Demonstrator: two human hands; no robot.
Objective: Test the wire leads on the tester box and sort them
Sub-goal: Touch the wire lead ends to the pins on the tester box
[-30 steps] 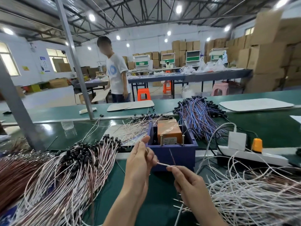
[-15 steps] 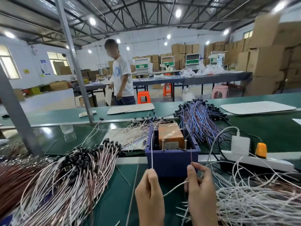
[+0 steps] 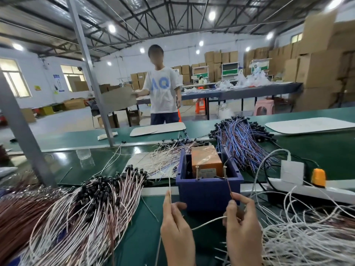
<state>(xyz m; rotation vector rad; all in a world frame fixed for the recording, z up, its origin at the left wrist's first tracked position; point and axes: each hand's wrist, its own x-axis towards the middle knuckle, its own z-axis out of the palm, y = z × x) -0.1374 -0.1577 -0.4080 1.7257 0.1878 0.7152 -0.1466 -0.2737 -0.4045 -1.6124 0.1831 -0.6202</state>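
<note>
The tester box (image 3: 209, 191) is a blue tray holding an orange unit with two upright metal pins at its front. My left hand (image 3: 175, 225) pinches the white lead (image 3: 170, 186) of one wire, its tip standing up left of the box. My right hand (image 3: 243, 225) pinches the brown lead (image 3: 229, 186), whose tip leans toward the right pin. The wire's white middle (image 3: 207, 223) loops between both hands. A heap of pink-white leads with black ends (image 3: 92, 204) lies to the left. A tangle of white wires (image 3: 307, 233) lies to the right.
A blue-purple wire bundle (image 3: 240, 144) lies behind the box. Loose pale leads (image 3: 163, 158) sit on a sheet left of it. A white power strip (image 3: 307, 191) with an orange plug lies at right. A steel post (image 3: 25, 131) stands at left. A person stands beyond the bench.
Both hands have risen slightly toward the box, and the two lead tips now stand nearer the pins. The person behind has walked right, carrying a cardboard sheet.
</note>
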